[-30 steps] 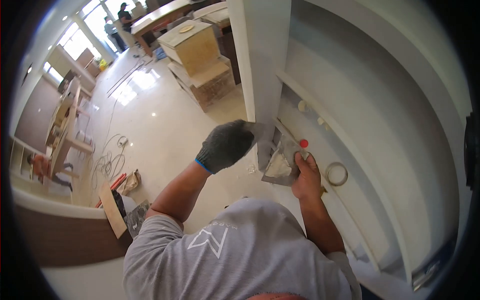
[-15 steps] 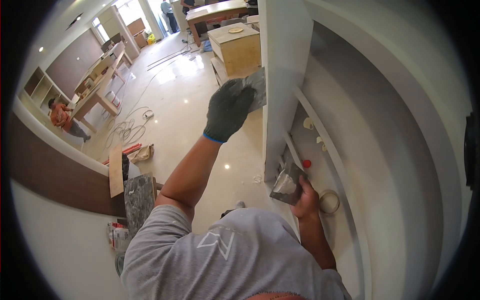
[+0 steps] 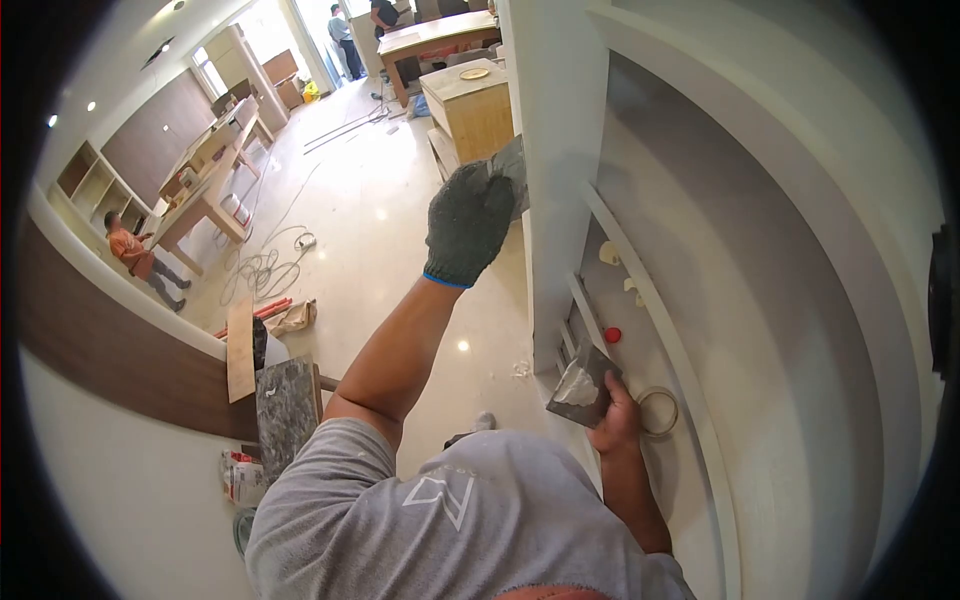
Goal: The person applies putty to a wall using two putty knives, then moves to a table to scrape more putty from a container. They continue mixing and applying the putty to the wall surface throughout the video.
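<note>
My left hand, in a dark knitted glove with a blue cuff, is closed around a wide putty knife. Its grey blade lies up against the edge of a white upright panel; the glove hides the handle. Lower down on the right, my bare right hand grips a flat dark scraper plate. White putty sits on the face of that plate, near the foot of the panel.
A curved shelf unit with a white strip holds a red cap and a roll of tape. Behind my left arm are a wooden cabinet, coiled cable and a marbled board. A person in orange stands far left.
My left hand has turned slightly, so the knife's blade shows narrower beside the panel. My right hand keeps its hold on the plate. The whole view has shifted a little.
</note>
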`<move>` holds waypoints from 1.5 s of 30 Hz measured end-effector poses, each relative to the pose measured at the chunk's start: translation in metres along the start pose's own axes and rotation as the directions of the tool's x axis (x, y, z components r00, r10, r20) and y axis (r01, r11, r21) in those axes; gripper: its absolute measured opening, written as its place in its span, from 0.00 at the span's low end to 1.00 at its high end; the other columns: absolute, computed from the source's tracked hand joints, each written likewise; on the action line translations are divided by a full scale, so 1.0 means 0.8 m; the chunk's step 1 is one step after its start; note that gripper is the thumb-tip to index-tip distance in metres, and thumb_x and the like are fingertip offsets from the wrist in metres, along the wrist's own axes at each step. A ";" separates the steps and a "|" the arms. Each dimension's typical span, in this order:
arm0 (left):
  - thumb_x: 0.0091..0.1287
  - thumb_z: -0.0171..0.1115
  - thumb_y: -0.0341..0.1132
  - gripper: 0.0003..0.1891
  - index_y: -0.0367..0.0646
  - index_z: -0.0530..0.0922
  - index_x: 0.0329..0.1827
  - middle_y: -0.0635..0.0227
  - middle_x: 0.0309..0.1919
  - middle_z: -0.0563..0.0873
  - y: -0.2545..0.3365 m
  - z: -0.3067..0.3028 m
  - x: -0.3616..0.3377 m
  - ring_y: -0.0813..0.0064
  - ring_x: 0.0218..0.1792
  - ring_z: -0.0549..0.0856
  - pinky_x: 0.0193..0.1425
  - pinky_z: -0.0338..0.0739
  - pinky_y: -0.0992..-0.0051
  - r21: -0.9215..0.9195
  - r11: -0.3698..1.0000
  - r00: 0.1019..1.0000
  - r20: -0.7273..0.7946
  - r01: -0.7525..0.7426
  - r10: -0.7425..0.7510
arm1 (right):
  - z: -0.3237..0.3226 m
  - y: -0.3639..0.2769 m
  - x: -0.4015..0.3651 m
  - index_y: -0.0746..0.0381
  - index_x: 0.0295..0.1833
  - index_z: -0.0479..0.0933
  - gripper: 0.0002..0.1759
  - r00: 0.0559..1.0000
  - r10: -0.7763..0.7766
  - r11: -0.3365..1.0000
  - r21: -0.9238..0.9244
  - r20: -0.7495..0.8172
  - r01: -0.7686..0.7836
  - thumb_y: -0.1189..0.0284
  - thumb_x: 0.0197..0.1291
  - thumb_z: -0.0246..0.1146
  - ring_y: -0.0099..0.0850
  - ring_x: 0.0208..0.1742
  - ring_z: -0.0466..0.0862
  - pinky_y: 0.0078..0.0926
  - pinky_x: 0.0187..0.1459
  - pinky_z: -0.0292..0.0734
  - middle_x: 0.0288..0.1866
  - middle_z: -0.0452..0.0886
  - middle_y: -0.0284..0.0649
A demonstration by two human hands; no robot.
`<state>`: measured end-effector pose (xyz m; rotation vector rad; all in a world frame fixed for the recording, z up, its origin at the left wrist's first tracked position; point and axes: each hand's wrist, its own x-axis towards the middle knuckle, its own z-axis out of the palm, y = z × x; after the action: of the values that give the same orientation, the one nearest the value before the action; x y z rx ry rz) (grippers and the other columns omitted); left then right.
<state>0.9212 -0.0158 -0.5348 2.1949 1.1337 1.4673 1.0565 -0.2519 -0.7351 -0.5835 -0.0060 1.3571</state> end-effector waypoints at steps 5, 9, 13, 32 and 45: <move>0.66 0.63 0.41 0.14 0.37 0.80 0.45 0.54 0.35 0.87 0.002 0.007 0.015 0.60 0.37 0.86 0.44 0.79 0.66 0.054 0.987 0.989 0.022 -0.148 0.147 | -0.017 0.003 0.003 0.64 0.67 0.69 0.22 1.000 0.004 0.999 0.045 0.011 -0.004 0.66 0.72 0.54 0.36 0.63 0.77 0.37 0.67 0.69 0.63 0.78 0.40; 0.67 0.62 0.40 0.13 0.37 0.80 0.43 0.54 0.34 0.86 0.010 -0.001 0.012 0.60 0.35 0.86 0.42 0.79 0.65 0.217 0.964 0.988 0.012 -0.152 0.153 | -0.017 0.003 0.005 0.63 0.66 0.70 0.22 0.999 0.001 0.999 0.040 -0.046 0.001 0.66 0.70 0.55 0.35 0.63 0.78 0.35 0.66 0.70 0.62 0.78 0.39; 0.67 0.61 0.40 0.13 0.37 0.80 0.43 0.54 0.33 0.86 0.020 -0.008 0.018 0.60 0.35 0.86 0.42 0.79 0.66 0.102 0.982 0.986 -0.030 -0.158 0.161 | -0.035 0.009 0.008 0.63 0.65 0.71 0.22 0.998 -0.010 1.000 0.027 -0.055 0.012 0.64 0.70 0.57 0.34 0.61 0.79 0.33 0.64 0.71 0.61 0.79 0.38; 0.66 0.64 0.40 0.13 0.38 0.81 0.44 0.56 0.36 0.87 -0.064 0.015 -0.016 0.63 0.37 0.86 0.43 0.79 0.69 0.083 0.973 0.971 0.130 -0.214 0.202 | -0.017 0.003 0.001 0.64 0.66 0.70 0.22 1.000 -0.007 0.998 0.059 0.025 0.005 0.64 0.72 0.53 0.37 0.62 0.78 0.37 0.66 0.69 0.62 0.79 0.41; 0.67 0.62 0.38 0.11 0.39 0.80 0.44 0.58 0.34 0.86 -0.078 0.018 -0.013 0.66 0.35 0.85 0.42 0.78 0.70 0.020 0.983 0.965 0.193 -0.184 0.177 | -0.039 0.008 0.008 0.64 0.65 0.70 0.22 1.000 0.012 0.998 0.061 -0.012 -0.011 0.64 0.73 0.52 0.37 0.63 0.78 0.38 0.66 0.69 0.62 0.78 0.41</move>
<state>0.9035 0.0203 -0.5852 2.4596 0.9270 1.2764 1.0623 -0.2576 -0.7662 -0.5410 0.0490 1.3604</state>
